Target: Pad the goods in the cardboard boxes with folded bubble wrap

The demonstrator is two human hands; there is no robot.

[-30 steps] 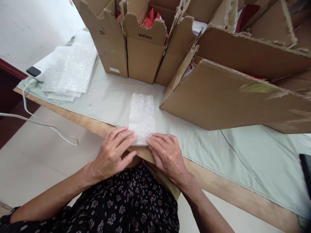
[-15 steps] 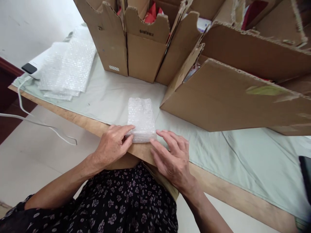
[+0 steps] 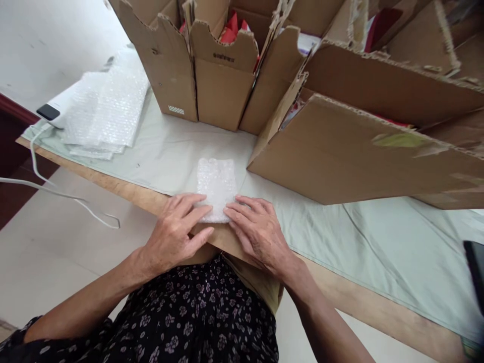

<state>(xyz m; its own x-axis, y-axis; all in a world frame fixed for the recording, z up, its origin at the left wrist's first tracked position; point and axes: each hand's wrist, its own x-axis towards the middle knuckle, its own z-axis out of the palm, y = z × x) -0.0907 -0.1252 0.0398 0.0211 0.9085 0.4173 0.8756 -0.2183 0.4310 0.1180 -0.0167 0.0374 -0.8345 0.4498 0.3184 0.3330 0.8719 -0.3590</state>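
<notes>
Wooden table (image 3: 124, 187) under a pale green cloth (image 3: 378, 242), white wall behind. Small bubble-wrap bundle (image 3: 216, 182) lay flat on the cloth at the near table edge, directly in front of the person. Left hand (image 3: 176, 234) and right hand (image 3: 257, 233) both flat and open, fingers extended, fingertips pressing the bundle's near end from either side; neither gripped it. Open cardboard boxes (image 3: 223, 85) crowded the far side, one large flap (image 3: 351, 156) just right of the bundle. Stack of bubble-wrap sheets (image 3: 108, 108) lay far left, partly over a white device (image 3: 53, 113) with a trailing cable (image 3: 56, 192).
</notes>
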